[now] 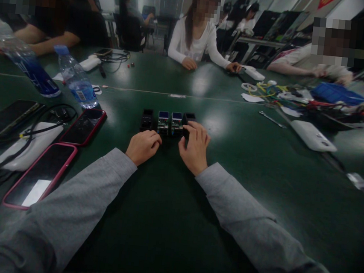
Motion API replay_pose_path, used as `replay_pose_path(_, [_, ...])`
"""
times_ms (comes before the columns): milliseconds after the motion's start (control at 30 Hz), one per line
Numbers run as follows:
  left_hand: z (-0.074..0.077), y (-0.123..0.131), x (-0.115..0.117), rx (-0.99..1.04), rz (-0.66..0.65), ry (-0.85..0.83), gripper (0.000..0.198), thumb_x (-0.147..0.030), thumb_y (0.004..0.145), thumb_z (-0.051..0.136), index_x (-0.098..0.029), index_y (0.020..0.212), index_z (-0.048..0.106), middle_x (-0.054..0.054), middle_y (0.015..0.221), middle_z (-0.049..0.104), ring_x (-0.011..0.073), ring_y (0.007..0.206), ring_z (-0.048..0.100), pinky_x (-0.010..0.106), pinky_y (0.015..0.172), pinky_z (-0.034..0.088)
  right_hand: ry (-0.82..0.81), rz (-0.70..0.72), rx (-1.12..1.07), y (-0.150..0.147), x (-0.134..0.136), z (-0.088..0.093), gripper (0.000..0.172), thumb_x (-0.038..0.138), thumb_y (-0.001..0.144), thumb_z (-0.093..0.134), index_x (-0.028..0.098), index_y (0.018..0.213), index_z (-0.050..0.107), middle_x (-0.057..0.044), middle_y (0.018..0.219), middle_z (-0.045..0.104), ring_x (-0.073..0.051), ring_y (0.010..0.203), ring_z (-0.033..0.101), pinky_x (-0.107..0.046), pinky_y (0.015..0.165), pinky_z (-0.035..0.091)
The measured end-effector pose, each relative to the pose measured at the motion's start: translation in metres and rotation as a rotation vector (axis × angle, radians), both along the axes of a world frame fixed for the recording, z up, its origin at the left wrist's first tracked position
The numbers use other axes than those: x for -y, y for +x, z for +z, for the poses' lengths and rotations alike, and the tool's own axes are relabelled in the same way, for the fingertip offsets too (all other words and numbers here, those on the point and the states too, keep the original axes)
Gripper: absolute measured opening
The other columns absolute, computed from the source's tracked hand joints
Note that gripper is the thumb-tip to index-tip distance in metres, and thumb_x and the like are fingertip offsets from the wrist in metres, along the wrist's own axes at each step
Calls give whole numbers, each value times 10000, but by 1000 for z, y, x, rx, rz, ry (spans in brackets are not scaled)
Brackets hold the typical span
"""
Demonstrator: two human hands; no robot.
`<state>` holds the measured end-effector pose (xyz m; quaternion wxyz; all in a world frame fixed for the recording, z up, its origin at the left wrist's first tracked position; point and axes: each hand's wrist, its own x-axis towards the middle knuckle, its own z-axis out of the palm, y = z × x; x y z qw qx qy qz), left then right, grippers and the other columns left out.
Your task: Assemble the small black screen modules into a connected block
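Here's your L hand, fingers curled in tight by the near end of the L black case, can't tell if it's holding anything! Your R hand arches at the R black case, thumb a bit apart from the fingers, grip unclear. Btwn the cases, the L board and R board stand side by side on the green table, w/ a pink-edged phone off L and a wrench over R.
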<state>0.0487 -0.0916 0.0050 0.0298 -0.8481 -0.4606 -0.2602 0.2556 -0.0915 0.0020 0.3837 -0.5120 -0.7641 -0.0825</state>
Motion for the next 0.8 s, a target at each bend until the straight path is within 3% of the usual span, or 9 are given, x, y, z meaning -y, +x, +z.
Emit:
replay_pose_path(100, [0,0,0,-3,-1,-6,167,-131,877,529,-196,866,682,41,926,716,192,836,651,312,682,507,-21,-71,-62,4,-5,-5,418,166,876,462,172,1294,447,-158,1383,480,-338,1346,361,-547,1064,302])
replay_pose_path(267, [1,-1,0,-25,5,-37,163,-137,884,526,-192,879,680,38,949,714,193,854,650,318,701,508,-105,-76,-153,9,-13,-12,411,188,849,451,161,1259,466,-148,1274,545,-302,1225,469,-491,997,376])
replay_pose_path(800, [1,-1,0,-14,4,-17,168,-139,887,522,-198,880,679,35,941,716,182,840,648,307,680,503,-98,-102,-84,8,-11,-10,356,186,860,443,151,1211,489,-146,1255,554,-310,1201,475,-500,965,376])
